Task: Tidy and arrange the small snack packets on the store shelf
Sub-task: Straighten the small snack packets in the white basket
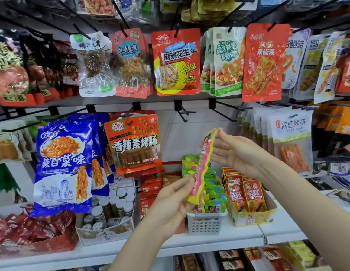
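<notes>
Both hands held a long, thin pink-and-yellow snack packet (203, 163) upright and slightly tilted, above a white perforated basket (206, 223) on the white shelf (219, 242). The left hand (173, 202) pinched the packet's lower end, thumb and fingers closed lightly on its edge. The right hand (235, 149) met the packet's upper end with its fingertips, the other fingers spread fairly straight; whether it truly pinched the top could not be told.

The basket was filled with small green, blue and pink packets (214, 190) standing on edge. Just to its right sat a yellow cardboard tray (254, 217) with rows of red packets (243, 192). To the left of the basket stood red boxes (150, 192), and further left a tray of small white-capped jars (113, 208). On hooks behind hung a blue bag (64, 163) and an orange bag (135, 143). The upper row of hooks carried more hanging bags, among them a red peanut bag (176, 61).
</notes>
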The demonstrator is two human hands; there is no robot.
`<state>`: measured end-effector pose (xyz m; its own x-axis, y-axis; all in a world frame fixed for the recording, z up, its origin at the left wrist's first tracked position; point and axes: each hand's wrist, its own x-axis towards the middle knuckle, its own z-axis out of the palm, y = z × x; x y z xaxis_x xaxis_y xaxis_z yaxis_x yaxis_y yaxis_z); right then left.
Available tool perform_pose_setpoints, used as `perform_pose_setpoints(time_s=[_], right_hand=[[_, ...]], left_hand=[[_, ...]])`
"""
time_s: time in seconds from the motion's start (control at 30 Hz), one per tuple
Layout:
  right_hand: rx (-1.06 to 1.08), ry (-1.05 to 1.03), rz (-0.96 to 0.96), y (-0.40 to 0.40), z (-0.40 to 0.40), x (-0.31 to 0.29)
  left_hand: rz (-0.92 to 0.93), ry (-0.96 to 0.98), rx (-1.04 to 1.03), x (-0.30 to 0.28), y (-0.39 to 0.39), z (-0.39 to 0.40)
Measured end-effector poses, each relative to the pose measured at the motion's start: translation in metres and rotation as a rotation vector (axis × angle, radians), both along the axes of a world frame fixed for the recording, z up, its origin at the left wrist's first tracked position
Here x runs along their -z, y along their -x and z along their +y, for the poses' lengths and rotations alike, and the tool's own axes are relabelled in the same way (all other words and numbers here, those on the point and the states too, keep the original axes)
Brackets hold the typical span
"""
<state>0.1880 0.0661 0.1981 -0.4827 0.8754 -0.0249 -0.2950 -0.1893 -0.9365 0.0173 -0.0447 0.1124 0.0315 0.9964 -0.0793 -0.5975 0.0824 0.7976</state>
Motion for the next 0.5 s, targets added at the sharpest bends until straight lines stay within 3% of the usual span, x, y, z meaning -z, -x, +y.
perform_pose_setpoints(time_s=[0.1, 0.23, 0.4, 0.5], right_hand=[[-0.023, 0.036, -0.117, -0.009, 0.002, -0.005], [-0.001, -0.313, -0.422, -0.014, -0.001, -0.008], [0.31, -0.538, -0.68, -0.008, 0.001, -0.011], [0.311, -0.595, -0.75, -0.009, 0.002, -0.01]], left_hand=[[0.29, -0.053, -0.228, 0.01, 0.0, 0.0], [0.541, -0.108, -0.438, 0.019, 0.005, 0.003], [0.604, -0.116, -0.488, 0.03, 0.013, 0.015], [0.656, -0.153, -0.518, 0.038, 0.019, 0.024]])
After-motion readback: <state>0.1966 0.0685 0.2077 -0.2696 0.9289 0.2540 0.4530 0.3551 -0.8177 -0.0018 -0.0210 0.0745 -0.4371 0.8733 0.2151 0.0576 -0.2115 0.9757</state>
